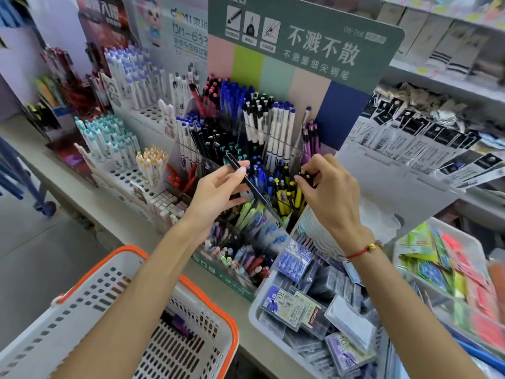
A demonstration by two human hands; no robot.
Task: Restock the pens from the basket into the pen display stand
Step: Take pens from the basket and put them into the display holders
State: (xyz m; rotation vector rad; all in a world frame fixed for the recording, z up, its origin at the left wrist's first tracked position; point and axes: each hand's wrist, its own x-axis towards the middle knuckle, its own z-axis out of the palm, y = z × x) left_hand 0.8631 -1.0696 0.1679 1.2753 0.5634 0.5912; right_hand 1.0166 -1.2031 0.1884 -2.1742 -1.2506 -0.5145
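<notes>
a person's left hand [218,187] pinches a black pen [247,180] slantwise above the crowded pen display stand [240,138]. the right hand [325,187] grips a small bunch of dark pens [308,175] over the yellow pens [285,194]. the basket [216,318] sits below, a purple pen [179,324] inside. likely risks: the slanted pen catching a clear divider, or the bunch dropping into the wrong compartment.

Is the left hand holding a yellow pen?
No. The left hand pinches a black pen above the stand; the yellow pens sit in it.
</notes>
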